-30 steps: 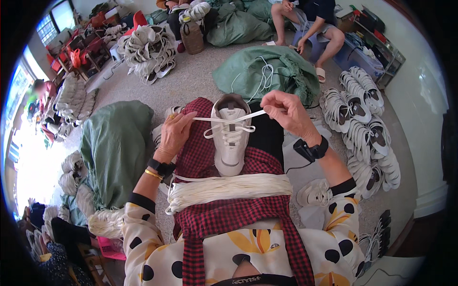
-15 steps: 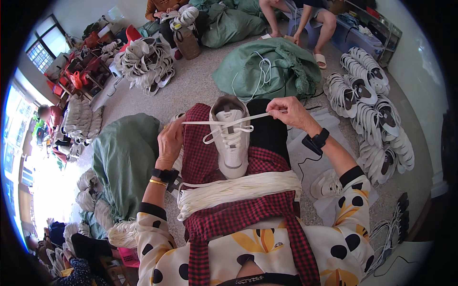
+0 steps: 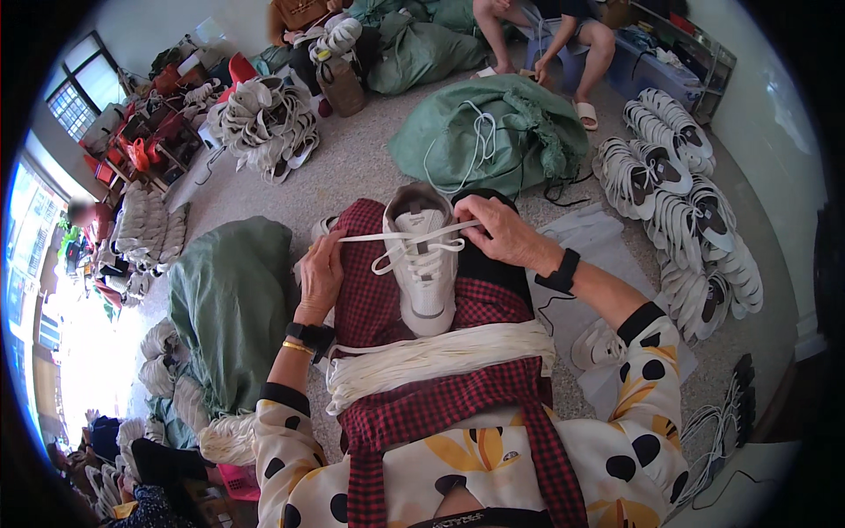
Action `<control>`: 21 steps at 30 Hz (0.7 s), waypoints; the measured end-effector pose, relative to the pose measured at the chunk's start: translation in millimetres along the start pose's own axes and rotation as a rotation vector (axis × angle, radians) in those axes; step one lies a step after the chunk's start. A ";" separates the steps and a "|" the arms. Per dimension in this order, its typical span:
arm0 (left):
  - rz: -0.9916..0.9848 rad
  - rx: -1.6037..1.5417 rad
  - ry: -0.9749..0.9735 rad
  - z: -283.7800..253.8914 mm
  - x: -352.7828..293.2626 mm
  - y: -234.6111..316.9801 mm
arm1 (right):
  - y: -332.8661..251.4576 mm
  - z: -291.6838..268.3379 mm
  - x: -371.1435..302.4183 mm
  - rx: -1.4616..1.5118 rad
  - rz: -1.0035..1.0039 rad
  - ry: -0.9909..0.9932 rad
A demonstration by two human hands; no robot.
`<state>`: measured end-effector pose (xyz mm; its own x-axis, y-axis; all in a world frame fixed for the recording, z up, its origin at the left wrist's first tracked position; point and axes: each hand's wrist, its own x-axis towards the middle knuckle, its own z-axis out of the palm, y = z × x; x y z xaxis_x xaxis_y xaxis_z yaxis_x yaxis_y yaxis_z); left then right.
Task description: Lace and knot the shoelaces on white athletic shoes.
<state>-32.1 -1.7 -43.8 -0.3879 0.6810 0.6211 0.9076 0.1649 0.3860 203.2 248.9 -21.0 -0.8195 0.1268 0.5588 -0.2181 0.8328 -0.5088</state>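
Note:
A white sneaker (image 3: 426,282) rests on my lap over a red-and-black checked apron (image 3: 365,282), toe toward me. Its flat white shoelace (image 3: 374,237) is threaded through the upper eyelets, the two ends crossing over the tongue. My left hand (image 3: 319,275) pinches one end and holds it taut, out to the left. The other end is pinched in my right hand (image 3: 503,233), just right of the shoe's collar. A thick bundle of cream laces (image 3: 440,359) lies across my lap, below the toe.
Green sacks (image 3: 231,299) lie at left and ahead. Rows of sneakers (image 3: 678,211) stand on the right; a shoe pile (image 3: 264,128) stands far left. One sneaker (image 3: 598,345) lies on white sheeting by my right forearm. Other people sit at the back and left.
My right hand has moved left and slightly down, closer to the shoe, with its lace end. The left hand still holds its end out to the side.

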 end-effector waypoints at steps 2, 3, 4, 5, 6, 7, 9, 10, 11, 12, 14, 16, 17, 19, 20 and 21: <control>0.000 0.015 0.009 6.1 -0.2 -0.2 | 8.4 8.1 -3.7 -0.052 -0.057 0.044; -0.013 0.041 0.003 6.5 -3.8 -3.1 | 12.7 14.8 -2.3 -0.062 -0.092 0.051; 0.017 0.053 0.033 8.1 -5.4 -8.0 | 16.6 20.1 -1.4 -0.060 -0.122 0.067; 0.049 0.062 0.062 12.5 -4.9 -11.4 | 20.7 23.3 -1.2 -0.061 -0.150 0.083; 0.073 0.046 0.084 14.5 -6.1 -10.8 | 21.7 24.4 -0.5 -0.051 -0.145 0.085; 0.016 0.048 0.058 12.7 -7.9 -9.7 | 21.4 26.0 0.0 -0.035 -0.143 0.088; -0.020 0.065 0.019 10.2 -8.1 -5.3 | 20.6 24.7 -2.3 -0.038 -0.167 0.115; -0.073 0.078 -0.042 9.6 -7.9 -4.1 | 21.7 26.9 -5.9 -0.099 -0.212 0.141; 0.089 0.314 0.047 23.8 -17.5 -21.4 | 24.1 26.7 -6.2 -0.169 -0.266 0.167; 0.020 0.140 0.017 25.8 -14.9 -25.8 | 25.5 25.8 -6.9 -0.178 -0.267 0.154; -0.107 0.060 -0.043 21.4 -13.5 -17.8 | 26.0 28.0 -6.4 -0.181 -0.250 0.114; -0.088 0.053 -0.003 19.7 -15.8 -12.2 | 20.7 29.5 -7.9 -0.160 -0.227 0.098; -0.082 0.047 0.001 17.8 -14.9 -10.6 | 20.1 28.3 -6.7 -0.163 -0.236 0.101; -0.064 0.047 0.015 18.4 -13.3 -9.4 | 19.7 28.8 -6.0 -0.130 -0.217 0.129; -0.048 0.043 0.023 18.6 -13.1 -9.6 | 19.3 29.0 -6.7 -0.126 -0.220 0.126; -0.054 0.045 0.022 18.2 -13.4 -10.2 | 18.4 28.9 -8.0 -0.135 -0.212 0.125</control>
<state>-33.3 0.5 -68.5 -0.4399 0.6541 0.6153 0.8912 0.2337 0.3887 190.4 247.7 -53.8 -0.6897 0.0007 0.7241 -0.2979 0.9111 -0.2847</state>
